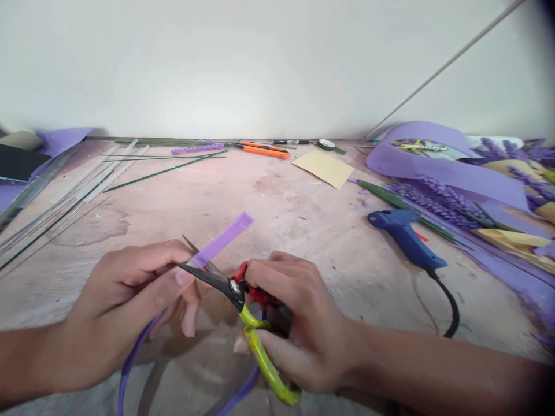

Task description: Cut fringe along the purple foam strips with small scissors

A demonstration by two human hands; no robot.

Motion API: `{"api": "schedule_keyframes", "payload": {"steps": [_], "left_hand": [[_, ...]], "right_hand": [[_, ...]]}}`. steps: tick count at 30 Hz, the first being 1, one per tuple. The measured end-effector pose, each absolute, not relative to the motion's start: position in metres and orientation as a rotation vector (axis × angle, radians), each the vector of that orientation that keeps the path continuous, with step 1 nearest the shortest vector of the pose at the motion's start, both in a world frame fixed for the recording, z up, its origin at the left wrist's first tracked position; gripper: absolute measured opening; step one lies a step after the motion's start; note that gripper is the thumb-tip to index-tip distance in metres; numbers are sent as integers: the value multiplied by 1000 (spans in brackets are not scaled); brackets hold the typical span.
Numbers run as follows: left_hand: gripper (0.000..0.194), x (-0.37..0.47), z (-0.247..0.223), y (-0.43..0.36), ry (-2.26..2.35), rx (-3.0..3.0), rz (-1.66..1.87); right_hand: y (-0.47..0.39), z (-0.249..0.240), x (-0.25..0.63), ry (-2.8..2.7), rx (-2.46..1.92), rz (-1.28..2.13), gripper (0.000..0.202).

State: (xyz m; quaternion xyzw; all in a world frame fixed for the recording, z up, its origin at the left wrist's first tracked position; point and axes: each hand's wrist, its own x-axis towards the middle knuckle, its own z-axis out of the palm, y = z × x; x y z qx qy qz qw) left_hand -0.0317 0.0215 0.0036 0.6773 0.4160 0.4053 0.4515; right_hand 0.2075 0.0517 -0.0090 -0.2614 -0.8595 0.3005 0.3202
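Observation:
A narrow purple strip (225, 238) is pinched between the thumb and fingers of my left hand (143, 283). Its short end sticks out up and to the right, while the long part loops down below my hands past the frame's bottom edge. My right hand (299, 318) grips scissors (236, 292) with black blades and red and yellow-green handles. The blades are parted, with the strip lying between them close to my left fingertips. What the strip is made of, I cannot tell for sure.
A blue glue gun (405, 237) lies at the right beside purple flower stems (446, 202) and purple sheets (446, 167). Farther back are a yellow paper card (324, 168), green tape (326, 144) and an orange cutter (264, 150). Glue sticks (115, 167) and wires (56, 224) lie left.

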Motion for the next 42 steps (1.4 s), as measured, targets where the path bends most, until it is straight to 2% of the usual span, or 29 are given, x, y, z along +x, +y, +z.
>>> {"api": "schedule_keyframes", "payload": {"steps": [13, 23, 29, 42], "left_hand": [[39, -25, 11, 26, 1035, 1855, 1029], [42, -25, 11, 26, 1027, 1920, 991], [41, -24, 12, 27, 1038, 1898, 1006], [43, -25, 12, 27, 1011, 1852, 960]], "right_hand": [[51, -8, 212, -2320, -665, 822, 19], [50, -8, 210, -2313, -651, 809, 26], [50, -9, 212, -2348, -639, 836, 20], [50, -7, 213, -2354, -641, 820, 22]]}}
